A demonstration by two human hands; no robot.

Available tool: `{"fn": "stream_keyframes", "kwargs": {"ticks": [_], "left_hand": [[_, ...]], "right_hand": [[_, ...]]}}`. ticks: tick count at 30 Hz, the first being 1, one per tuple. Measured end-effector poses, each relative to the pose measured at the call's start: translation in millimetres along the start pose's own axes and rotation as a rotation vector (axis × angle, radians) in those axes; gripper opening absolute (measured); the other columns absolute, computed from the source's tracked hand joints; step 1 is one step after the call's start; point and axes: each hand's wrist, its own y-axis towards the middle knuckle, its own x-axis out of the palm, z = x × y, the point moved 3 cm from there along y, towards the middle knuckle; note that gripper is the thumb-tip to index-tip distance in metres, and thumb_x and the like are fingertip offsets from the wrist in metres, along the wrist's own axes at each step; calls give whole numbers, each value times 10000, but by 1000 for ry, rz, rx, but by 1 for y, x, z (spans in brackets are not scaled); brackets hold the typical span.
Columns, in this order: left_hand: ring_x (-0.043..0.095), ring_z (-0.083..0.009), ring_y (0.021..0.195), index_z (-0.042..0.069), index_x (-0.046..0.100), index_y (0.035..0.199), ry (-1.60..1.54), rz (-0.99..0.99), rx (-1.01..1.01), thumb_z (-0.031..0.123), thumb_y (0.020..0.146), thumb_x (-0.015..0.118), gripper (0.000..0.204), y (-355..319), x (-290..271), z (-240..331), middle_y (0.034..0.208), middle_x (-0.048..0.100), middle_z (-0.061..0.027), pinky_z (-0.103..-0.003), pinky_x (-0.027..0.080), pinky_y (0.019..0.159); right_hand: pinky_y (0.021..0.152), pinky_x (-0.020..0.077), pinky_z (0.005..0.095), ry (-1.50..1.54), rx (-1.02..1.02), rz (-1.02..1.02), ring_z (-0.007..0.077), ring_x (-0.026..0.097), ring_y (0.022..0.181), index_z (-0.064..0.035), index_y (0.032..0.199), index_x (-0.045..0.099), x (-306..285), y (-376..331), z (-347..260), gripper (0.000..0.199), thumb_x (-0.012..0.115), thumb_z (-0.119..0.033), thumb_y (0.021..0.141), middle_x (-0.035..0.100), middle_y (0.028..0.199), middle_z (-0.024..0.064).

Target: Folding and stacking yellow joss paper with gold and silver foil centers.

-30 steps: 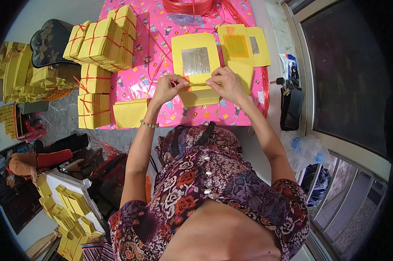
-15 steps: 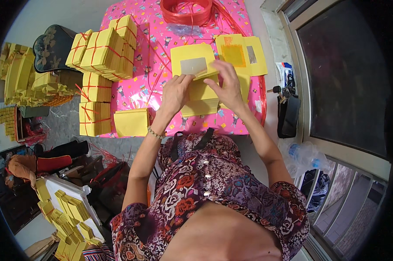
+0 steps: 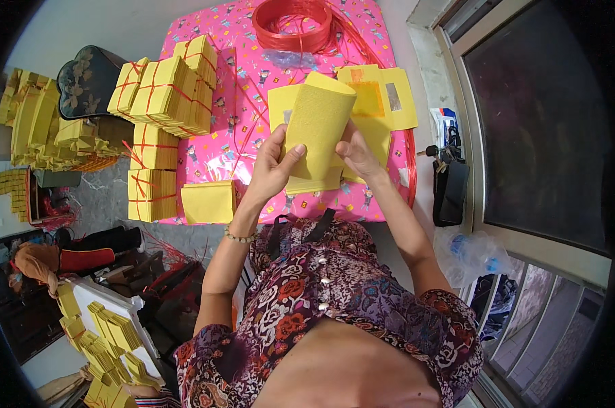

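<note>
A yellow paper sheet (image 3: 321,126), bent over into a curve, is raised above the table. My left hand (image 3: 273,166) grips its left edge, thumb on the front face. At the right edge, my right hand (image 3: 362,156) has its thumb raised off the paper; its fingers are partly hidden behind the sheet. Below lies a stack of yellow paper (image 3: 314,185). Behind the raised sheet, a yellow piece (image 3: 277,102) with a pale rectangle is mostly covered. To the right are a yellow piece with an orange square (image 3: 369,98) and a yellow piece with a grey rectangle (image 3: 404,102).
Bundles of yellow paper (image 3: 159,88) tied with red strips pile up at the table's left, near a small yellow stack (image 3: 209,202). A red strip coil (image 3: 290,34) sits at the back. At lower left, a person's hand (image 3: 141,391) is near a white board (image 3: 110,299) with yellow pieces.
The yellow sheet has been lifted off the stack and stands bent upright, its plain face toward me. My left hand has shifted to its side, and my right hand has lowered beside it.
</note>
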Motion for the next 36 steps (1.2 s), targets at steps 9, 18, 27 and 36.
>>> {"fn": "stream_keyframes", "kwargs": {"ticks": [9,18,27,36], "left_hand": [[526,-234,951,-1,467,1214,726,300,243,133,764,716,531,-7,2,4,1023,504,-105,-339,457,790],[516,-166,1146,-14,326,1368,-88,-31,-269,36,922,495,480,8,-1,-13,1306,493,-139,-294,421,945],[535,-190,1141,-32,355,1334,-318,7,-384,63,934,486,431,14,6,-15,1266,520,-133,-307,439,956],[563,-192,1105,-9,369,1331,-420,-42,-487,35,909,520,450,20,0,-20,1212,558,-122,-314,470,928]], "right_hand": [[896,470,302,-97,43,83,151,565,1048,19,1269,439,13,-15,-15,554,691,-208,831,573,1152,92],[863,487,289,-160,99,159,144,574,1027,27,1264,440,23,-18,-20,465,625,-167,884,576,1158,104],[850,491,277,-115,125,230,136,581,1008,29,1250,455,21,-16,-18,404,591,-135,907,578,1150,101],[835,494,291,-198,77,194,150,576,1003,20,1255,428,20,-15,-19,431,608,-111,886,575,1128,96]]}}
